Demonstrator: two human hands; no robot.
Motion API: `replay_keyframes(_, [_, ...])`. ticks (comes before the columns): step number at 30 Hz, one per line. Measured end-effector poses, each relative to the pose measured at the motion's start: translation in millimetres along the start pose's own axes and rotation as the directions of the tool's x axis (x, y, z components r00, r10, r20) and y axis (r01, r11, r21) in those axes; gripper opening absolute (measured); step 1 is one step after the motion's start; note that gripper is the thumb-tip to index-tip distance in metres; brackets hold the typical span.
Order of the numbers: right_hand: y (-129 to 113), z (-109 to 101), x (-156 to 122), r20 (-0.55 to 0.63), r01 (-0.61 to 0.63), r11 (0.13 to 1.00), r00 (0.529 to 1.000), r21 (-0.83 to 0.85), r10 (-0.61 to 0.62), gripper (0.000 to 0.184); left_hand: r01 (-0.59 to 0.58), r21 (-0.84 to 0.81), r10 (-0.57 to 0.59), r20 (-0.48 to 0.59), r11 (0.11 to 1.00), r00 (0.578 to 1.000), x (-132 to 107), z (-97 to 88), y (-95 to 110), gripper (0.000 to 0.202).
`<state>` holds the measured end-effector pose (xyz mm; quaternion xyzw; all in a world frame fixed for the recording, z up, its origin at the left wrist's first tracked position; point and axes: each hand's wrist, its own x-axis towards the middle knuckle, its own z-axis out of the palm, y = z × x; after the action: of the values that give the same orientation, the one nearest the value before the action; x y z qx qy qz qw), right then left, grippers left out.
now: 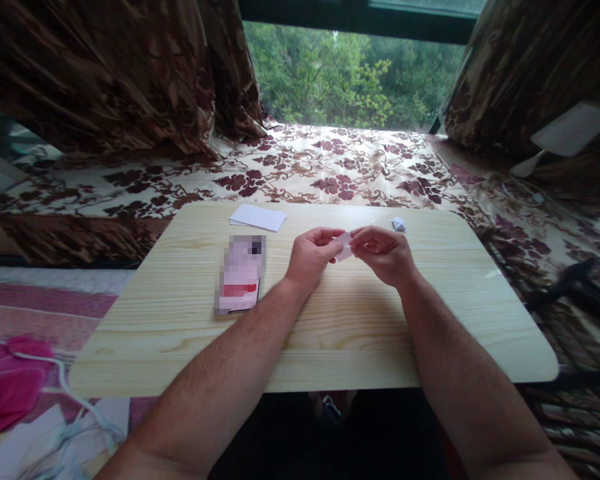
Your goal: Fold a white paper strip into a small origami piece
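Note:
Between my two hands is a small piece of folded white paper (345, 247), held above the wooden table (330, 327). My left hand (312, 254) pinches its left side between thumb and fingers. On the other side, the fingertips of my right hand (383, 253) close on its right edge. Beyond my right hand lies a small folded paper shape (399, 224). A stack of white paper sheets (259, 217) rests at the table's back left. Left of my left forearm lies a smartphone (239, 274), its screen blurred by pixelation.
Behind the table runs a ledge with floral cloth (330, 167), below a window. Patterned curtains (130, 80) hang at both sides. A white lamp (574, 129) stands at the right. White cables (65, 380) and pink cloth (13, 383) lie at the lower left.

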<state>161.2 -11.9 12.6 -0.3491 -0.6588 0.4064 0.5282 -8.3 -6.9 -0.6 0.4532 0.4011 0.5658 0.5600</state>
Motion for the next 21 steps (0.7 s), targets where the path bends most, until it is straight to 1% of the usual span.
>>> replay_keyframes(6, [1.4, -5.2, 1.2, 0.042, -0.034, 0.997, 0.999, 0.065, 0.031, 0.009, 0.068, -0.031, -0.066, 0.08, 0.997, 0.995, -1.9, 1.2, 4.1, 0.032])
replay_keyframes(10, [1.7, -6.5, 1.6, 0.027, -0.053, 0.995, 0.998, 0.083, 0.051, 0.009, 0.047, 0.007, -0.047, 0.117, 0.999, 0.992, -3.9, 2.6, 3.9, 0.032])
replay_keyframes(16, [0.1, -5.8, 1.7, 0.027, -0.079, 0.995, 0.997, 0.065, 0.078, 0.01, 0.02, 0.056, -0.026, 0.114, 0.998, 0.993, -4.4, 3.0, 3.3, 0.034])
replay_keyframes(21, [1.2, -6.6, 1.5, 0.03, -0.07, 0.996, 0.997, 0.06, 0.068, 0.01, 0.017, 0.072, -0.026, 0.121, 0.997, 0.992, -4.4, 3.0, 3.1, 0.033])
